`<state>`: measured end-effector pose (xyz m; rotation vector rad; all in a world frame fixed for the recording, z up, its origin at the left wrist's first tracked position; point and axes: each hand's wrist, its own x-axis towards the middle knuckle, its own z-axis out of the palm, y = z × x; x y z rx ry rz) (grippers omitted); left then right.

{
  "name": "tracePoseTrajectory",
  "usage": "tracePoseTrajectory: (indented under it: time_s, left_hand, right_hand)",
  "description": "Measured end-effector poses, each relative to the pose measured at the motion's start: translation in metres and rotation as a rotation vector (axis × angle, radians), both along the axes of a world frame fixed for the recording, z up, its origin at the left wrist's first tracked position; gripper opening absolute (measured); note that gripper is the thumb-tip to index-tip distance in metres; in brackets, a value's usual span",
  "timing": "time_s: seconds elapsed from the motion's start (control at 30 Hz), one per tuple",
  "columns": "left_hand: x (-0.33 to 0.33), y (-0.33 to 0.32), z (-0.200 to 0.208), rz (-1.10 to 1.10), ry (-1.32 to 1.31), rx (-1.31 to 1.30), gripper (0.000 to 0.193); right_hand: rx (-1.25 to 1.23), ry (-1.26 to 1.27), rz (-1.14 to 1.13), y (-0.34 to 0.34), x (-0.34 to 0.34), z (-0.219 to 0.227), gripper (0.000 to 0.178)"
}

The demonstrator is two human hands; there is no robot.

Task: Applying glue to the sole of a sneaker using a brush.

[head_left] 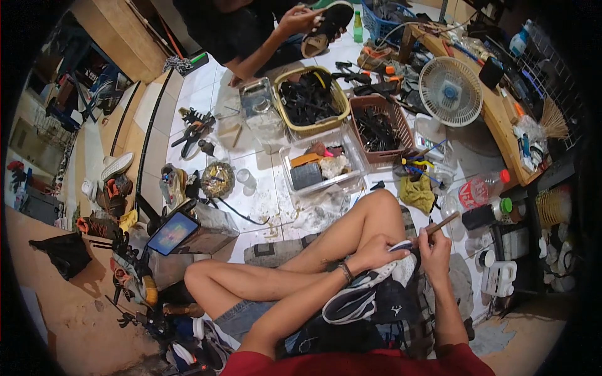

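Observation:
A black, white and grey sneaker (pixel 354 301) lies across my lap, tilted. My left hand (pixel 379 252) is closed around its upper end, thumb near the white edge. Close beside it on the right, my right hand (pixel 434 247) is closed on a slim brown wooden-handled tool (pixel 446 222). The handle sticks up and to the right out of my fist. Its working end points at the shoe beside my left hand, too small to make out. Dark cloth (pixel 394 313) with a small white mark sits under and beside the shoe.
Ahead are a yellow basket (pixel 280 119), a brown basket (pixel 396 139) and a clear bin (pixel 295 190). A fan (pixel 450 91) stands right, beyond a bottle (pixel 480 190). A lit phone (pixel 174 232) leans at left. Across from me, another person's hand (pixel 301 22) holds a shoe (pixel 332 25).

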<state>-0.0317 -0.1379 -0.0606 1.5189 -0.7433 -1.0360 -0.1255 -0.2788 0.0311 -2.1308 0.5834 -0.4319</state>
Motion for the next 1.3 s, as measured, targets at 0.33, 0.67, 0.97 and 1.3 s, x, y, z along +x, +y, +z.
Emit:
tracePoseTrajectory:
  time_s: [0.33,0.67,0.97,1.3]
  left_hand:
    - [0.003,0.0,-0.009,0.011,0.03,-0.065,0.04]
    - [0.0,-0.003,-0.021,0.07,0.086,-0.23,0.043]
    - [0.007,0.001,-0.017,0.021,0.076,-0.164,0.037]
    - [0.007,0.001,-0.013,-0.023,0.101,-0.075,0.036]
  right_hand:
    - [0.021,0.024,0.027,0.006,0.004,0.006,0.022]
    - [-0.047,0.091,-0.023,0.01,0.007,0.012,0.019]
    - [-0.145,0.062,0.081,0.013,0.014,0.011,0.018]
    - [-0.057,0.03,-0.012,0.01,0.007,0.003,0.02]
